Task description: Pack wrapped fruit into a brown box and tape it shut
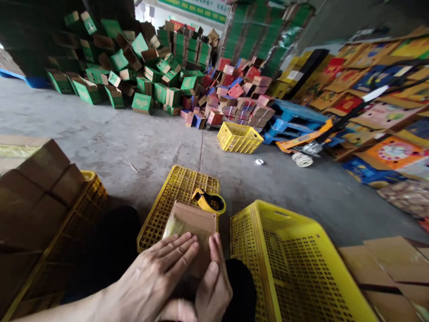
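Observation:
A small brown cardboard box (196,214) with glossy clear tape on its left part rests on an upturned yellow plastic crate (167,205). My left hand (157,266) lies over the box's top, its fingers stretched out and pressed flat. Along the box's right edge is my right hand (214,284), fingers straight against the side and thumb toward the top. The near end of the box is hidden by my hands. Just beyond the box, touching or nearly touching its far edge, lies a yellow tape dispenser (209,201).
To my right stands a yellow crate (258,250), with cardboard boxes (385,268) beyond it. Stacked cartons (33,192) sit in a crate on my left. Farther off are a yellow basket (239,138), a pallet jack (308,143), blue pallets (291,116) and heaped green cartons (142,103).

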### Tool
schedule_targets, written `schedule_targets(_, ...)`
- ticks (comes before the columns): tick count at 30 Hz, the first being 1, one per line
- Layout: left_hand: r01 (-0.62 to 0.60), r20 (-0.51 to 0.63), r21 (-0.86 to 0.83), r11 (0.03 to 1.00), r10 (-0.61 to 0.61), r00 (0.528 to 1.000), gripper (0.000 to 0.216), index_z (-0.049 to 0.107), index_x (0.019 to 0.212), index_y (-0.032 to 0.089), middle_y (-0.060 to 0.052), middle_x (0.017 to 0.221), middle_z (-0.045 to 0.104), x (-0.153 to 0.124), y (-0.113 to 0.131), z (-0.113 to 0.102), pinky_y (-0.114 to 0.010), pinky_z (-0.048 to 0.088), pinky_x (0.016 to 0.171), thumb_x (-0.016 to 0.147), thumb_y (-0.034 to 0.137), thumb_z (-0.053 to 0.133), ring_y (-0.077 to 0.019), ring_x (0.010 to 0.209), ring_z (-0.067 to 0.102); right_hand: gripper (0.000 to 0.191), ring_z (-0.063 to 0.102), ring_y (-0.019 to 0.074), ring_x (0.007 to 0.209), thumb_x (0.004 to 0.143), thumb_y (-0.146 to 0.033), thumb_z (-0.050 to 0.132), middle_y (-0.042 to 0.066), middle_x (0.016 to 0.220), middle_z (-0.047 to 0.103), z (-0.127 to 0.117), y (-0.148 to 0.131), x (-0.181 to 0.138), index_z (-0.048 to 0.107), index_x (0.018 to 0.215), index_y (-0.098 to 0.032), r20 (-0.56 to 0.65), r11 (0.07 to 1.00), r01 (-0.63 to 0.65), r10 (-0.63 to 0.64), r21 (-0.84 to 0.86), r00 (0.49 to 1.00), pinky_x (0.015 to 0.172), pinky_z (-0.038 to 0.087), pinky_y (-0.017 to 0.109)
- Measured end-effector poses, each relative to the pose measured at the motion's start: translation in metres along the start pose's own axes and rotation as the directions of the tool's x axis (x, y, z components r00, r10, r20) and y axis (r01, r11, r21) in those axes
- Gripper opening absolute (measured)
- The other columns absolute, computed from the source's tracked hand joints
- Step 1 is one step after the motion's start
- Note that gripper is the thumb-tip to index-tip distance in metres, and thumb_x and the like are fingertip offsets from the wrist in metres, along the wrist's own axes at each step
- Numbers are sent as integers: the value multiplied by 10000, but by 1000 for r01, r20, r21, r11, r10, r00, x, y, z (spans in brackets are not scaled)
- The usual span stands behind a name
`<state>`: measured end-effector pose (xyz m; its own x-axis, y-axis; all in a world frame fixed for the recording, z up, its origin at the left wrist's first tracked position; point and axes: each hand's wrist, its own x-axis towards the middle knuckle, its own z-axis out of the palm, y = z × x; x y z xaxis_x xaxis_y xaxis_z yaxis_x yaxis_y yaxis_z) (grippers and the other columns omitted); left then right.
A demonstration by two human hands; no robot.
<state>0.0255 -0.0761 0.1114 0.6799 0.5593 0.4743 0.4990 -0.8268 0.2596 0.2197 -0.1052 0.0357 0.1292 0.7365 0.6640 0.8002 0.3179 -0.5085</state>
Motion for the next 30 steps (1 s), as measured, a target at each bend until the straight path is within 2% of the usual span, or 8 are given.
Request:
schedule_targets(7, -37, -27, 105, 994, 40, 999, 804, 421, 1602, 96, -134, 1473, 646, -25, -1, -32, -304, 521, 1128, 1021, 642, 524, -246, 1374, 616, 449, 673, 235, 1297, 1129, -239, 330, 120, 1441, 667, -1, -3, 1, 579, 1496, -173, -12, 999, 39, -39, -11, 999, 1054, 562, 365)
schedule_targets(10, -8, -32, 106, 994, 12, 999, 673, 470, 1574, 99, -126, 1473, 649, -39, -1, -35, -264, 523, 1112, 1055, 521, 547, -232, 1380, 610, 448, 673, 237, 1296, 1128, -216, 328, 131, 1434, 670, -3, -2, 3, 584, 1491, -162, -28, 999, 46, -47, -23, 999, 1053, 557, 367)
schedule_targets(13, 86, -81, 90, 992, -79, 994, 589, 478, 1572, 114, -139, 1556, 570, -52, -3, -25, -278, 505, 1138, 1064, 397, 574, -254, 1455, 528, 432, 648, 261, 1323, 1116, -185, 357, 146, 1404, 683, -5, 1, 11, 600, 1472, -149, -58, 995, 94, -95, -27, 994, 1070, 543, 418)
schedule_targets(16, 177, -128, 47, 983, -170, 977, 581, 417, 1607, 132, -154, 1628, 477, -61, -7, -5, -336, 482, 1172, 1074, 316, 556, -278, 1506, 456, 420, 621, 273, 1338, 1087, -120, 414, 138, 1321, 719, -7, 1, 22, 602, 1463, -146, -69, 976, 217, -215, 26, 974, 1071, 534, 451)
schedule_targets(19, 214, -182, -20, 977, -214, 960, 607, 349, 1635, 129, -180, 1629, 467, -63, -9, 13, -393, 478, 1184, 1076, 267, 543, -295, 1515, 442, 410, 643, 260, 1276, 1064, -101, 482, 111, 1260, 738, -11, -7, 31, 613, 1447, -168, 3, 954, 298, -299, 31, 954, 1113, 494, 476)
schedule_targets(21, 204, -220, -52, 978, -210, 953, 611, 347, 1632, 124, -193, 1633, 457, -63, -8, 21, -395, 494, 1172, 1072, 260, 549, -303, 1507, 455, 374, 649, 258, 1229, 1070, -168, 517, 104, 1260, 731, -15, -18, 36, 638, 1422, -191, 109, 947, 321, -318, -11, 942, 1107, 487, 473)
schedule_targets(25, 204, -272, -78, 976, -218, 937, 607, 378, 1612, 120, -206, 1638, 443, -63, -7, 27, -351, 522, 1146, 1059, 267, 581, -298, 1484, 493, 417, 655, 288, 1165, 1063, -381, 564, 132, 1282, 710, -17, -40, 43, 642, 1422, -183, 277, 936, 344, -313, -71, 908, 966, 553, 431)
schedule_targets(30, 171, -243, -80, 982, -185, 952, 542, 510, 1506, 146, -176, 1519, 591, -60, -18, 31, -331, 537, 1145, 1015, 295, 682, -286, 1447, 544, 464, 680, 290, 1085, 1034, -477, 608, 130, 1198, 739, -15, -39, 44, 651, 1385, -176, 256, 927, 365, -334, -82, 907, 917, 564, 416)
